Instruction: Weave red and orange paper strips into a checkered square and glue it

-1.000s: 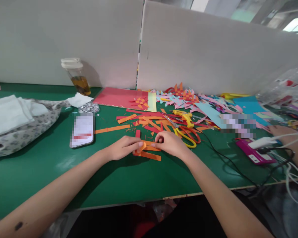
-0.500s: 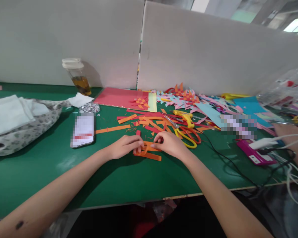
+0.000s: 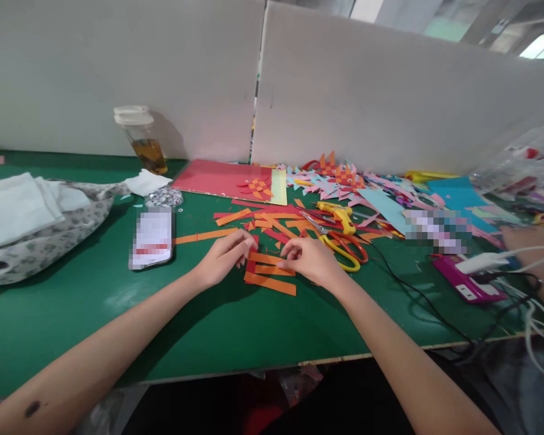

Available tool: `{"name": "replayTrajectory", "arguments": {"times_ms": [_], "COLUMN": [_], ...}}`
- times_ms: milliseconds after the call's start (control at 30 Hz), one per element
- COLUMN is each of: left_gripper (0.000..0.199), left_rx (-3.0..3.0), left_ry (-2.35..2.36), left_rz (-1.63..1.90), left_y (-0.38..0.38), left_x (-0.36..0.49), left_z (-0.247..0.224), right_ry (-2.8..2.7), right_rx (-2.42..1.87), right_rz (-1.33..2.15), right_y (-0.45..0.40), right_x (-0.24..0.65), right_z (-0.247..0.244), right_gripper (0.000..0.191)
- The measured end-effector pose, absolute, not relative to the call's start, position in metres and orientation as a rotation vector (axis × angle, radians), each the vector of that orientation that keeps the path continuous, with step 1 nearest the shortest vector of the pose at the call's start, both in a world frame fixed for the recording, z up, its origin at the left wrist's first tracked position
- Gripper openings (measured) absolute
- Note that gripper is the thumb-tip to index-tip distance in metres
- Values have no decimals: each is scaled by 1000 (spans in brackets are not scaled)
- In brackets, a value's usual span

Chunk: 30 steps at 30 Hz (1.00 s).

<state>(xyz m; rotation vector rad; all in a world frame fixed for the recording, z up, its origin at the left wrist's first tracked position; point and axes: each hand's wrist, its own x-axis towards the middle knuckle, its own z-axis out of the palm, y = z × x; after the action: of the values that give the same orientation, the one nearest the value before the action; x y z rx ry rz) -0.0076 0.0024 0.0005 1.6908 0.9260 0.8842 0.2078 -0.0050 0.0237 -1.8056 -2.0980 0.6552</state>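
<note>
A small weave of orange paper strips [image 3: 272, 284] and a red paper strip [image 3: 251, 267] lies on the green table in front of me. The orange strips run sideways, their right ends loose and apart. At the weave's upper left, my left hand [image 3: 224, 258] has bent fingers closed at the top of the red strip. My right hand [image 3: 312, 261] is on the right side, thumb and curled fingers at the end of an upper orange strip. Scissors [image 3: 340, 241] with yellow and orange handles lie just beyond my right hand, beside a yellow glue gun [image 3: 338, 214].
Loose orange and red strips [image 3: 272, 223] lie behind the weave. A phone [image 3: 152, 238] and a lidded drink cup [image 3: 142, 142] are on the left. A magenta power strip [image 3: 466, 281] with cables is on the right, near another person's arm [image 3: 532, 248]. Woven paper fish [image 3: 257, 187] rest farther back.
My left hand has moved up and slightly left, off the lower orange strips. The raised, curled orange strip now lies flat. My right hand has hardly moved.
</note>
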Motion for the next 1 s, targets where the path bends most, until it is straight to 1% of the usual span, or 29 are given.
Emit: {"name": "replayTrajectory", "arguments": {"times_ms": [100,200,267,467,600,667,800,900,1000], "left_gripper": [13,11,13,17,21,21,11,18,17], "left_rx": [2096,2476,2623,2754,2814,2803,2749,2733,2752], "left_ry": [1000,960,949,959,874,848,856,890,895], "left_rz": [888,743,650,591,579,588,607,633,652], "left_y": [3,2,1,-1,-2,-3,-4,-4,-3], "left_x": [-10,-10,-9,-7,-5,-4,-3,-2,-1], "left_z": [0,-1,-1,-1,-2,-2,-2,-3,-6], "right_ry": [-2116,-2144,-2199,-2371,-2369,-2372,-2379,-2372,-2325], "right_rx": [-1761,-1701,-1653,-1634,-1621,-1608,-1608,-1579,-1538], "right_rz": [572,263,154,338,428,426,381,355,346], "right_y": [-5,-7,-9,-12,-10,-10,-12,-13,-13], "right_x": [207,205,203,200,199,198,195,193,191], "right_z": [24,25,26,21,20,22,27,29,29], "right_gripper": [19,21,21,23,18,17,20,25,26]}}
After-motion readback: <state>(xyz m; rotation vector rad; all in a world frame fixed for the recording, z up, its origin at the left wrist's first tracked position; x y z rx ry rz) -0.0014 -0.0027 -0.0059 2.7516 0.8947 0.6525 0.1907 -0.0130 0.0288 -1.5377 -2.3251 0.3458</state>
